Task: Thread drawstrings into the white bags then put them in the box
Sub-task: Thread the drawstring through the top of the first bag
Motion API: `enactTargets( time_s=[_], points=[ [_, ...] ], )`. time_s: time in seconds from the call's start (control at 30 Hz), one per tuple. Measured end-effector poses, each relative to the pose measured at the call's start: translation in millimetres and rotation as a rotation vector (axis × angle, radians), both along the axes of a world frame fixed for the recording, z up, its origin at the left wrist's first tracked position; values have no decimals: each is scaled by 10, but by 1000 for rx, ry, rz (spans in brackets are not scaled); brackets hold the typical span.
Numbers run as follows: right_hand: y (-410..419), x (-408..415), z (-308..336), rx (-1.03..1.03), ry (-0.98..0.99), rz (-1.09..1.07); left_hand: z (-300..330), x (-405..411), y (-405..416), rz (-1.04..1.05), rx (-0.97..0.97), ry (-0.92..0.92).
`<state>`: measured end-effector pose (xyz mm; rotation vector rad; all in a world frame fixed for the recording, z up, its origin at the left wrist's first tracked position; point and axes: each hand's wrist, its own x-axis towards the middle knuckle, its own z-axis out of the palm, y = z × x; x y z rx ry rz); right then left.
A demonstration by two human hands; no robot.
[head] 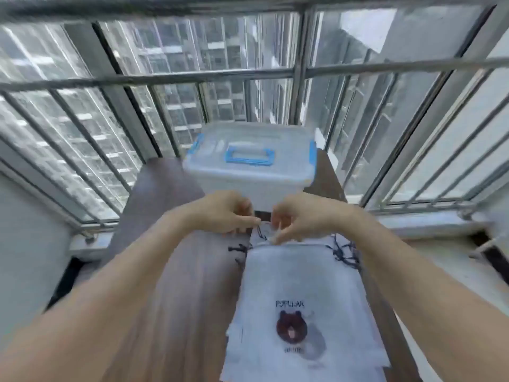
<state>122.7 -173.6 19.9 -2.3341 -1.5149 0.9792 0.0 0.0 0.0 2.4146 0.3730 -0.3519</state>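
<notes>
Dark wood table (176,271) w/ clear lidded box (248,172) at far end, white bags (300,277) stacked nearer.

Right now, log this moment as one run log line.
stage: threading | left hand: pinching drawstring | right hand: pinching white bag top edge | box: lid closed

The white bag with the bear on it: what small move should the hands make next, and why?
Probably keep feeding the dark drawstring along the top hem of the white bag. Both the left hand and the right hand pinch there, cord ends hang loose, and the box is closed.
</notes>
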Motion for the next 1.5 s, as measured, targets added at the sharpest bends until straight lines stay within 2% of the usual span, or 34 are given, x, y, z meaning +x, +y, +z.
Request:
enactTargets(
  time_s=[0.07,0.17,0.23,0.3,0.4,0.47,0.6,0.67,0.73,0.8,0.87,0.9,0.97,1.03,1.07,1.13,1.2,1.27,1.37,1.5],
  points=[
    [-78,-3,-362,-14,-199,2,-345,-14,-51,-28,110,-22],
    [-325,-120,-926,7,-385,-8,-933,-124,-230,-33,163,-7],
    [-419,-157,-1157,28,-456,-19,-1166,-163,-310,38,177,-78],
    [-458,-170,-1280,73,-421,-78,-1299,-198,-363,117,148,-204],
    [-390,-104,-1375,236,-392,-195,-1461,-252,-465,343,92,-468],
    [-330,-95,-1388,340,-457,-205,-1545,-315,-517,465,97,-598],
    [-267,-162,-1356,592,-676,-188,-1527,-485,-542,518,-2,-602],
    [-269,-198,-1337,783,-727,-221,-1558,-556,-527,507,-52,-613],
    [-257,-199,-1272,905,-646,-245,-1558,-594,-522,523,-187,-676],
    [-191,-163,-1127,917,-404,-283,-1450,-615,-497,480,-438,-729],
    [-114,-88,-987,803,-155,-296,-1318,-592,-380,421,-696,-716],
    [-93,-85,-941,706,-37,-285,-1246,-592,-323,412,-764,-692],
    [-77,-92,-973,568,226,-283,-1191,-564,-214,463,-709,-632],
    [-67,-87,-1133,609,412,-399,-1310,-547,-109,608,-590,-630],
    [-105,-84,-1231,657,490,-493,-1409,-550,-71,662,-600,-657],
    [-183,-64,-1429,712,552,-631,-1522,-604,-32,652,-712,-718],
    [-207,-70,-1565,757,596,-641,-1591,-693,58,546,-896,-737],
    [-157,-106,-1578,780,586,-592,-1563,-741,119,485,-931,-731],
    [-75,-157,-1562,764,486,-528,-1490,-683,86,713,-822,-813],
    [-108,-113,-1552,848,464,-547,-1492,-591,64,899,-872,-885]
  ],
)
